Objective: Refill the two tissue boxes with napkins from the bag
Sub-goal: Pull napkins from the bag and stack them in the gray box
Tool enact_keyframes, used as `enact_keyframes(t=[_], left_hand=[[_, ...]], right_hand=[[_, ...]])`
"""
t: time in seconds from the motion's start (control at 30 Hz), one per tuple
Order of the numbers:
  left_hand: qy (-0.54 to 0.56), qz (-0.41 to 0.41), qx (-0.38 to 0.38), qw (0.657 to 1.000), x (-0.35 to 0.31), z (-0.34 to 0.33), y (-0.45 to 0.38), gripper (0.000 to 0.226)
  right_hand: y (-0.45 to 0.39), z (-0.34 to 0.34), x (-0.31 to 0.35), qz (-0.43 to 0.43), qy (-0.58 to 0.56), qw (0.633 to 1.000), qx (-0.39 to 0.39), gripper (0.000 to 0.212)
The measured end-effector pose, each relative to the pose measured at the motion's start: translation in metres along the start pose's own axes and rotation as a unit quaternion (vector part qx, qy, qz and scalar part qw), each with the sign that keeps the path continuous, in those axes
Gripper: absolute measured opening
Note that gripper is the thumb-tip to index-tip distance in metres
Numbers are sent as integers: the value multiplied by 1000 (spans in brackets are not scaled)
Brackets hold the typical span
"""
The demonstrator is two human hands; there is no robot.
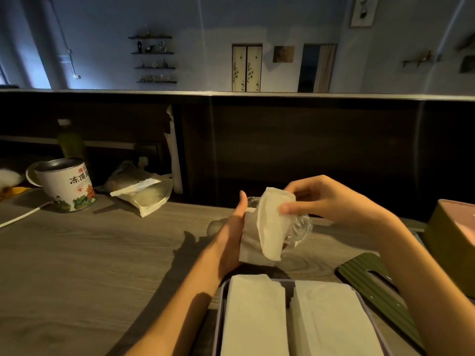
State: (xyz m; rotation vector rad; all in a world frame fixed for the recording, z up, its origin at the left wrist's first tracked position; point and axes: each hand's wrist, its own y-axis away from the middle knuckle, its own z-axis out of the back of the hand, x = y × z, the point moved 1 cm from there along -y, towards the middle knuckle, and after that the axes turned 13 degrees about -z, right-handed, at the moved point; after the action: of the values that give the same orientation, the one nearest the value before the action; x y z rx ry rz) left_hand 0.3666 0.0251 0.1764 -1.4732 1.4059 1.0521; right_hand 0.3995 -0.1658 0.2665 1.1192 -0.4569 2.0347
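White napkins (pixel 270 222), right hand (pixel 331 201) pinching (raised)

Bare table (pixel 90 253) runs wide on the left, from the near edge up to the tin (pixel 67 185) and the pouch (pixel 144 195), which stand side by side near the back wall (pixel 308 145). A white cable (pixel 23 215) crosses the far left corner. In the middle both hands, left (pixel 231 235) and right (pixel 331 201), with the napkins (pixel 270 227) and clear bag (pixel 300 227), fill the space above the open box (pixel 221 304). To the right the green lid (pixel 372 281) lies flat, and the pink box (pixel 455 235) closes off that edge. The dark wall bars any reach beyond.
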Motion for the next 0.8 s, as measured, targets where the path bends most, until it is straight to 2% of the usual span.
enact_keyframes(t=[0.07, 0.1, 0.17, 0.23, 0.3, 0.47, 0.53, 0.6, 0.67, 0.73, 0.8], left_hand=[[6, 12, -3, 1000, -4, 0, 4, 61], [10, 17, -4, 1000, -6, -2, 5, 62], [34, 20, 9, 999, -2, -4, 8, 70], [52, 10, 36, 998, 1, -2, 10, 76], [43, -2, 50, 998, 2, -3, 11, 77], [10, -18, 60, 998, 0, -5, 11, 75], [-13, -26, 74, 997, 1, -2, 11, 67], [-54, -46, 93, 993, 2, 0, 16, 55], [-120, -86, 65, 987, 5, 5, 15, 54], [-182, -160, 27, 970, 6, 6, 15, 36], [-213, -210, 7, 954, 8, 6, 15, 27]], right_hand=[[5, -3, 4, -1, -25, 998, 60, 20], [2, -7, 4, -2, -4, 998, 55, 17], [-11, -16, -2, 1, 115, 993, -26, 18], [-25, -25, -9, 2, 223, 970, -101, 20], [-33, -28, -15, 2, 246, 960, -132, 24], [-36, -31, -21, -1, 223, 966, -129, 41], [-37, -30, -22, -16, 235, 964, -125, 40], [-34, -26, -25, -33, 224, 961, -156, 38], [-25, -22, -32, -54, 185, 961, -196, 26], [-12, -23, -42, -70, 116, 967, -214, 13], [0, -29, -59, -69, 40, 971, -225, 12]])
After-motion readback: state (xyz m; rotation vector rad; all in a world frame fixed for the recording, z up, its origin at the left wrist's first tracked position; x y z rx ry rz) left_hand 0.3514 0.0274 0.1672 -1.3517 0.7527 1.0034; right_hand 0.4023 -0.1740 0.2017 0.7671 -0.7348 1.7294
